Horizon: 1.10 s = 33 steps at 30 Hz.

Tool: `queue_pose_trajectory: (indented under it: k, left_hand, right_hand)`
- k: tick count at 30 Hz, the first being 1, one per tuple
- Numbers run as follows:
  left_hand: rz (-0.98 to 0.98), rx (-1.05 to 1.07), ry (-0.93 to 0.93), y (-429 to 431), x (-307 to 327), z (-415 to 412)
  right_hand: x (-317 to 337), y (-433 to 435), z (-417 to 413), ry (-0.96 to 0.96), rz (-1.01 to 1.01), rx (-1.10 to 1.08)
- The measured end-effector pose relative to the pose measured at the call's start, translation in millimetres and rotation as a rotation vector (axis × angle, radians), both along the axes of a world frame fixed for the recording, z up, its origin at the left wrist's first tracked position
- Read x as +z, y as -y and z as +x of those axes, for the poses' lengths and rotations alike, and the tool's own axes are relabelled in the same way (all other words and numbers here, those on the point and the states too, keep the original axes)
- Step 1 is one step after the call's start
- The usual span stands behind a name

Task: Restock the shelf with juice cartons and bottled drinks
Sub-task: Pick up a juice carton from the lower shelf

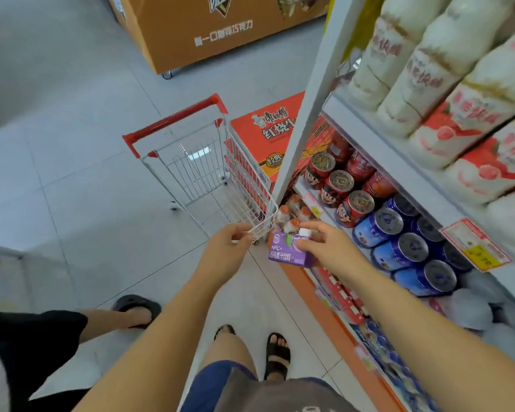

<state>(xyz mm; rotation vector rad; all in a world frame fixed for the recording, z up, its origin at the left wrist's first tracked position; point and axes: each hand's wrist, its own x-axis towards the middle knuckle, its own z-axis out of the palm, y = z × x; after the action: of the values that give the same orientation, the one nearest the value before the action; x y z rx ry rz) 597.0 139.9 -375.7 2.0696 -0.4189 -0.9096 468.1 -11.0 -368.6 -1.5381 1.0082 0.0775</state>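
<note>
Grey floor tiles (72,173) lie under the small wire cart (238,173), whose near corner your left hand (223,251) seems to pinch, while your right hand (330,245) grips the purple juice carton (286,254) just beside the shelf (399,165).

A small wire trolley (173,118) with a red handle stands on the grey tiled floor (72,173) at the centre of the frame. Just beside it, to the right, sits a red printed carton (268,129). A big brown box on castors (208,34) fills the upper middle. At lower left is another person's foot in a dark slipper (137,310), and at bottom centre a black sandal (277,355).
</note>
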Motion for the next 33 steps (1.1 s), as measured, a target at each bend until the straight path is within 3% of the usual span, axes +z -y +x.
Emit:
queue_pose_trajectory:
  k: [11,20,25,33]
  left_hand:
    - [0.066,0.071,-0.006,18.8,-42.0,159.4]
    - [0.147,0.131,0.092,39.2,-96.1,283.6]
    - [0.220,0.155,0.269,44.4,-141.9,332.8]
    - [0.372,-0.013,0.692,46.1,-244.7,361.1]
  right_hand:
    - [-36.6,25.3,161.6,-0.127,-0.062,0.083]
    - [-96.2,52.1,295.4,-0.270,-0.287,0.202]
    - [-160.0,69.6,352.2,-0.346,-0.423,0.336]
    - [-298.6,83.3,395.5,-0.428,-0.379,0.400]
